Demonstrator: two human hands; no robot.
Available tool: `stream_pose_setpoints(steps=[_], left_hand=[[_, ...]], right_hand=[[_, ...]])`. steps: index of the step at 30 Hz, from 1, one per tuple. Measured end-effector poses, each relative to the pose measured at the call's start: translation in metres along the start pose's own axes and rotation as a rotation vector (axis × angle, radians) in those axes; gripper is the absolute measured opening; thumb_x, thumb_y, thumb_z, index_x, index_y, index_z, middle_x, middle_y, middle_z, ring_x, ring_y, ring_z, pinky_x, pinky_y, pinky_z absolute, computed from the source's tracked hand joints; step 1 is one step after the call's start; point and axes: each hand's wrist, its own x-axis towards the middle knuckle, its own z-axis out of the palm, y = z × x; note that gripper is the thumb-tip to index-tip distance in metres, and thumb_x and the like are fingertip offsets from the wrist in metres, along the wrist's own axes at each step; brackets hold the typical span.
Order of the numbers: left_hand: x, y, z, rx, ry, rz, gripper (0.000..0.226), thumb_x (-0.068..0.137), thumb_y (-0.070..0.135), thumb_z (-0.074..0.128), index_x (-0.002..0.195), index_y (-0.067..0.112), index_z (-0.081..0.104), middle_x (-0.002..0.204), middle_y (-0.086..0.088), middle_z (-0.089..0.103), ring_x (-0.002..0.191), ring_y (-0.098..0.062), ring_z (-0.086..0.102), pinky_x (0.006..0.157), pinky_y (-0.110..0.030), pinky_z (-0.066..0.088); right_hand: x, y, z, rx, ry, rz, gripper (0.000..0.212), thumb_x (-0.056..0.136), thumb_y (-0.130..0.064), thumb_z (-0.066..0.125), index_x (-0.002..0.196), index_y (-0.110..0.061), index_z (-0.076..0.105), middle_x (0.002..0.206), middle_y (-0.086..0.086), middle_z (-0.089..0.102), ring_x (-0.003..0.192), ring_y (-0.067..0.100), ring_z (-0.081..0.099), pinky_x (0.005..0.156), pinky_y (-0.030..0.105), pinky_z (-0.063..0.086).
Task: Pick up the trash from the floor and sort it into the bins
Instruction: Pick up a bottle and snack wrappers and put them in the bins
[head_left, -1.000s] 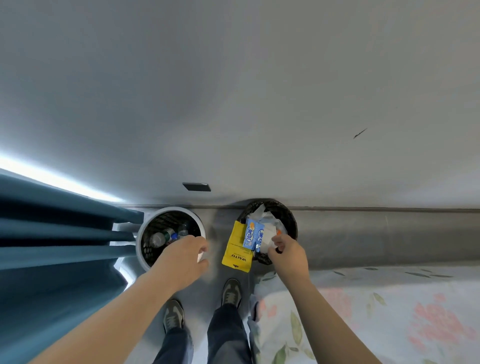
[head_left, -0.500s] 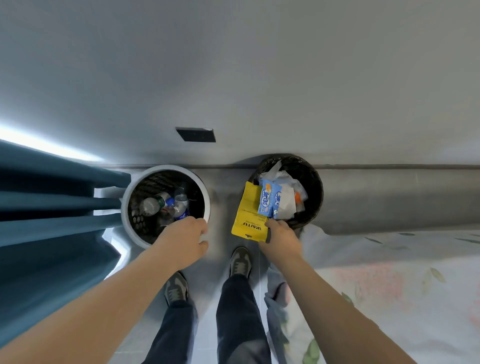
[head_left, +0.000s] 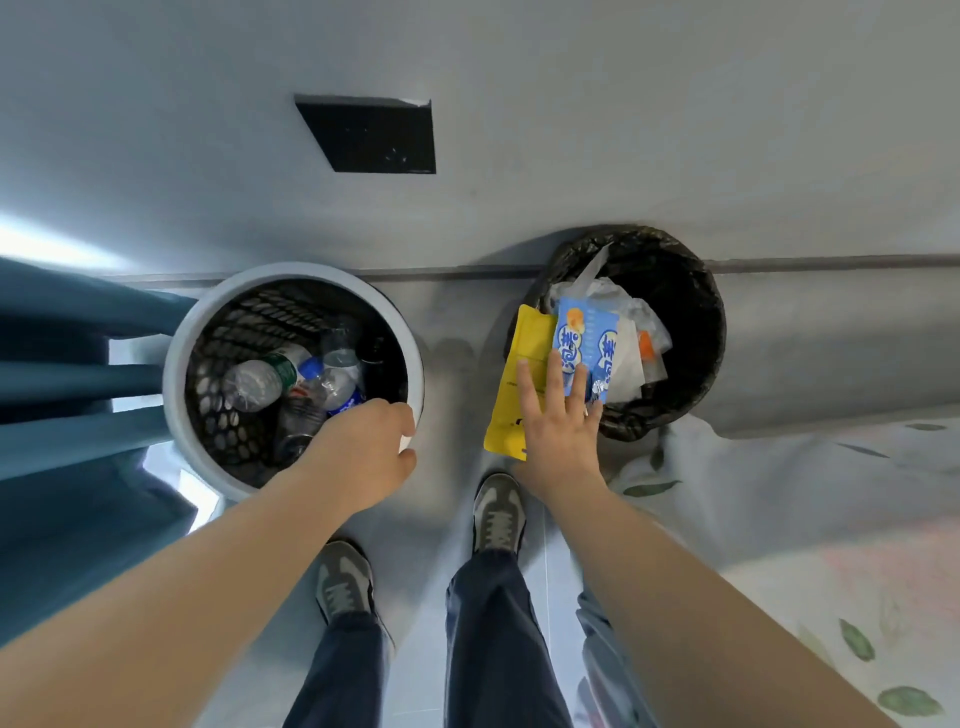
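Yellow and glossy, the flat pouch (head_left: 511, 374) leaned over the near lip of the black bin (head_left: 711, 332) at centre right, its lower end hanging outside. A blue packet (head_left: 587, 332) with printed lettering lay against it, and crumpled white paper (head_left: 631, 353) sat deeper inside. The right hand (head_left: 558, 421) lay flat on both, fingers straight and spread, pressing rather than pinching. The left hand (head_left: 363, 452) curled over the near rim of the white bin (head_left: 176, 374) at centre left and gripped it.

Sorting looked well along. Clear, crinkled plastic bottles (head_left: 260, 379) were piled in the white bin, and wrappers and paper filled the other. What seemed left was to push the pouch and packet fully down. No loose trash showed on the small patch of floor in view near the shoes (head_left: 496, 514).

The white bin was round with a smooth, thick rim around a dark perforated basket. The black bin was round too, lined with a wrinkled, shiny bag. Teal curtain folds (head_left: 62, 415) hung at the left edge, and a soft leaf-printed cloth (head_left: 831, 519) spread across the lower right.
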Motion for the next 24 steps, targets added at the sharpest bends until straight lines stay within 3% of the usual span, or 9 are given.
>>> stream_pose_setpoints(steps=[8,15,21,24], left_hand=[[0.024,0.0,0.005,0.011,-0.003,0.016,0.03,0.091,0.026,0.052,0.12,0.018,0.055,0.116,-0.001,0.058,0.101,-0.021,0.059,0.086,-0.032,0.05],[0.03,0.009,-0.004,0.064,-0.019,0.033,0.03,0.091,0.027,0.05,0.119,0.018,0.056,0.116,-0.001,0.057,0.101,-0.021,0.059,0.083,-0.031,0.05],[0.036,0.014,0.001,0.09,-0.018,0.035,0.03,0.092,0.027,0.051,0.121,0.019,0.055,0.118,-0.001,0.058,0.105,-0.021,0.058,0.089,-0.033,0.048],[0.037,0.012,0.01,0.1,-0.024,0.042,0.031,0.092,0.027,0.051,0.122,0.018,0.055,0.119,-0.001,0.058,0.105,-0.02,0.058,0.086,-0.029,0.047]], right_hand=[[0.02,0.012,0.014,0.071,0.038,0.012,0.105,0.085,-0.025,0.066,0.151,-0.025,-0.015,0.159,0.009,-0.015,0.146,0.043,0.001,0.116,0.056,0.018],[0.024,0.031,0.002,0.126,-0.039,-0.034,0.112,0.077,-0.046,0.072,0.151,-0.03,-0.009,0.16,0.01,-0.006,0.144,0.04,0.01,0.114,0.056,0.022],[0.026,0.015,0.018,0.05,-0.056,0.049,0.129,0.072,-0.048,0.076,0.146,-0.026,-0.027,0.158,0.01,-0.017,0.145,0.041,0.0,0.111,0.061,0.019],[0.025,0.012,0.03,-0.004,0.009,0.074,0.13,0.073,-0.042,0.076,0.145,-0.023,-0.03,0.158,0.012,-0.016,0.145,0.041,0.004,0.11,0.061,0.021]])
